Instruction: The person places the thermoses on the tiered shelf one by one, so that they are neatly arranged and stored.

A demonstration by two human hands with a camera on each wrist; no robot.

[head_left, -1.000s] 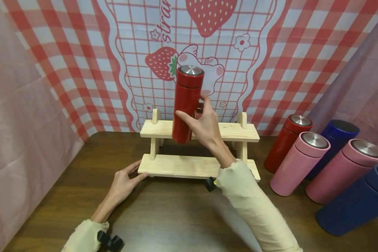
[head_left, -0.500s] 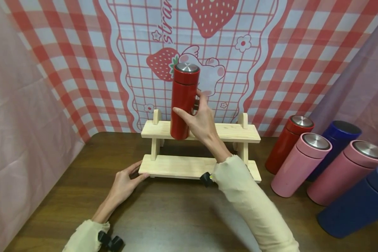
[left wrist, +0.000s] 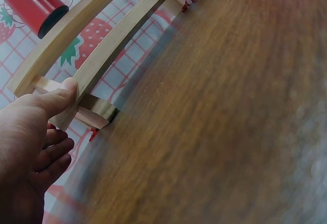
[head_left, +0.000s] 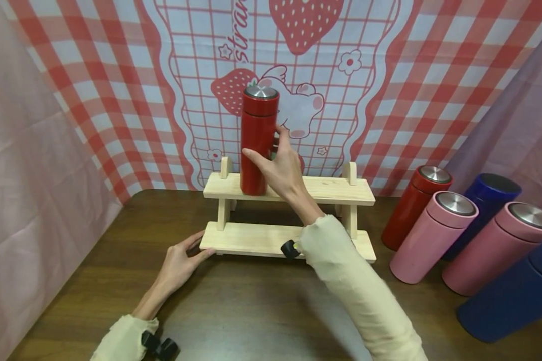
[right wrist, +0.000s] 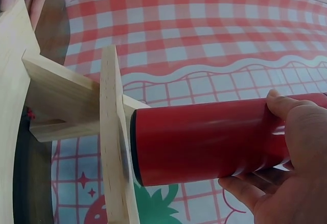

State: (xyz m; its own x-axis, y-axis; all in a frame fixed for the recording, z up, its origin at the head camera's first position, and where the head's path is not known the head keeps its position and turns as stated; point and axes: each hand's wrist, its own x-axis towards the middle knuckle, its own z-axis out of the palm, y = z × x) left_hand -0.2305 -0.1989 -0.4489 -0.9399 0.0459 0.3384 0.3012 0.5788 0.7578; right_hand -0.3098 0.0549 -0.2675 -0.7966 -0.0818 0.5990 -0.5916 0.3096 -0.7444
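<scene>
My right hand (head_left: 284,168) grips a red thermos flask (head_left: 257,145) with a silver lid, thumb on one side and fingers around the other. The flask stands nearly upright at the left part of the upper board of a two-tier wooden shelf (head_left: 334,188). Its dark base (left wrist: 53,21) shows in the left wrist view, and in the right wrist view it lies very close to the upper board (right wrist: 113,132); I cannot tell whether they touch. My left hand (head_left: 178,263) pinches the left end of the lower board (head_left: 248,238), thumb on its front edge.
To the right stand another red flask (head_left: 415,205), a light pink flask (head_left: 433,238), a darker pink flask (head_left: 499,248), a bright blue flask (head_left: 483,205) and a large navy flask (head_left: 515,296). A strawberry-print cloth (head_left: 388,100) hangs behind the shelf on the brown table (head_left: 253,306).
My right hand has carried the red flask left and back, its base now over the upper board instead of in front of it. The left hand stays on the lower board's end.
</scene>
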